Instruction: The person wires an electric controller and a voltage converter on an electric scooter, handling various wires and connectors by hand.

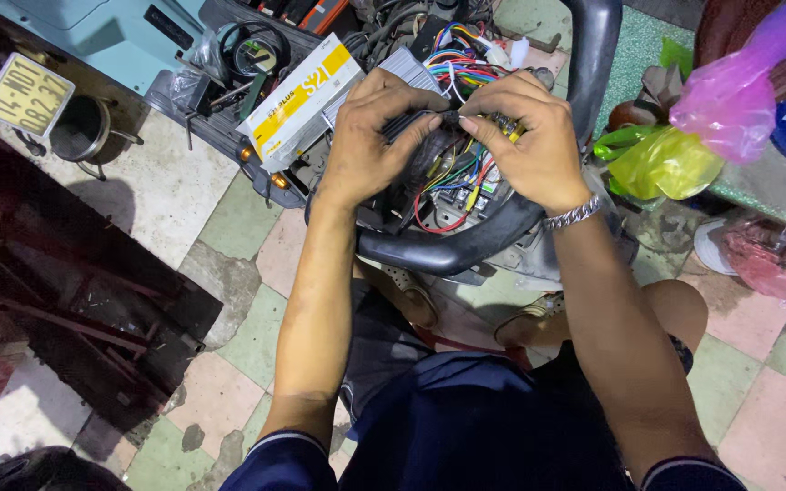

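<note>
My left hand (370,136) and my right hand (525,136) meet over an opened scooter body with a black curved frame tube (466,245). Both hands pinch a dark sleeved wire bundle (411,120) between thumbs and fingers. Under them lies a tangle of coloured wires (452,182), red, yellow, green and blue. More coloured wires with connectors (461,64) sit just beyond the hands. A metal bracelet (573,215) is on my right wrist. What the fingertips touch at the bundle's end is hidden by the fingers.
A white and yellow carton (302,95) lies left of my hands. A round gauge (249,55) and loose parts sit behind it. A metal pot (79,132) and a number plate (27,94) are far left. Pink and yellow-green plastic bags (684,136) hang right. The floor is tiled.
</note>
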